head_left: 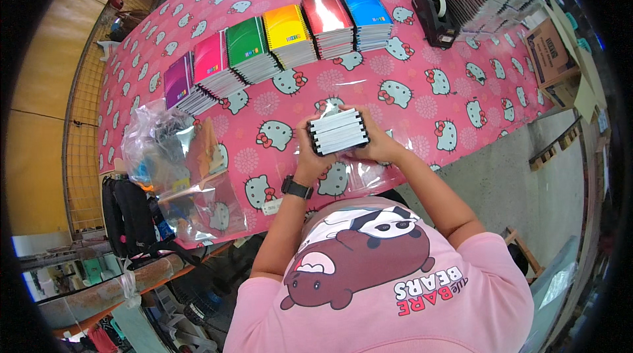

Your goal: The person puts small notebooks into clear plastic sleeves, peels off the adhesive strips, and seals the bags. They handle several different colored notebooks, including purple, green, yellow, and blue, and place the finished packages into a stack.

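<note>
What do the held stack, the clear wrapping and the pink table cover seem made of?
Held stack: matte white paper, by its layered page edges; black bindings, plastic or coated wire. Clear wrapping: thin, glossy plastic film, by its creases and glare. Pink table cover: smooth, perhaps vinyl, by its sheen.

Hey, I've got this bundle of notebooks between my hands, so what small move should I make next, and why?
I'd probably press the notebook bundle even between your palms: your left hand and right hand already hold it from opposite sides, and black bindings show along both edges, where layers might sit unevenly.
</note>
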A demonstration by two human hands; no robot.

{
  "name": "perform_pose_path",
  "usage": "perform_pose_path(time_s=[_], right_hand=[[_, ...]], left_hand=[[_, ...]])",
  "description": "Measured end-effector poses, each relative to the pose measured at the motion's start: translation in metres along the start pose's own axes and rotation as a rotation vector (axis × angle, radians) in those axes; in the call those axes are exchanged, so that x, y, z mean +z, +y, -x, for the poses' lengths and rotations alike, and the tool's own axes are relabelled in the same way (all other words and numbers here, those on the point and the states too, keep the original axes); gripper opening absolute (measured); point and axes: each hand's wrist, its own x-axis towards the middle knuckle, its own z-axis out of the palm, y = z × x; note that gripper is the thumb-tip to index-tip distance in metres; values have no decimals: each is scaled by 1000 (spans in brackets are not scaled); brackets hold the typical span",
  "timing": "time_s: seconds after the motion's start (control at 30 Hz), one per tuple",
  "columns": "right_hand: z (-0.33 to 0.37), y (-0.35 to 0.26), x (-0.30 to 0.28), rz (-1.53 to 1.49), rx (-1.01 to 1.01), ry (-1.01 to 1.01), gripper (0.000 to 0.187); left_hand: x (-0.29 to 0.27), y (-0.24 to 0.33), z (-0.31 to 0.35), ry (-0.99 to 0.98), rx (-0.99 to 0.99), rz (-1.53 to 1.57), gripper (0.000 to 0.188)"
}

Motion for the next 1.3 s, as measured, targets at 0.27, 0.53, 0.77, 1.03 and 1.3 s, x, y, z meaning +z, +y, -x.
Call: perform_pose_path(time_s=[0.27, 0.53, 0.77, 1.03, 1.3], right_hand=[[1, -1, 1, -183, 177, 28, 78], [-6, -16, -5, -407, 258, 129, 68], [-6, 46, -11, 234, 410, 139, 74], [-1, 42, -13, 461, 237, 246, 55], [42, 54, -48, 912, 225, 459, 23]], left_hand=[[-3, 16, 3, -46, -122, 53, 73], [-7, 12, -22, 39, -489, 197, 53], [-5, 9, -24, 6, -686, -379, 67], [-16, 11, -3, 95, -420, -642, 54], [-15, 9, 6, 97, -510, -394, 57]])
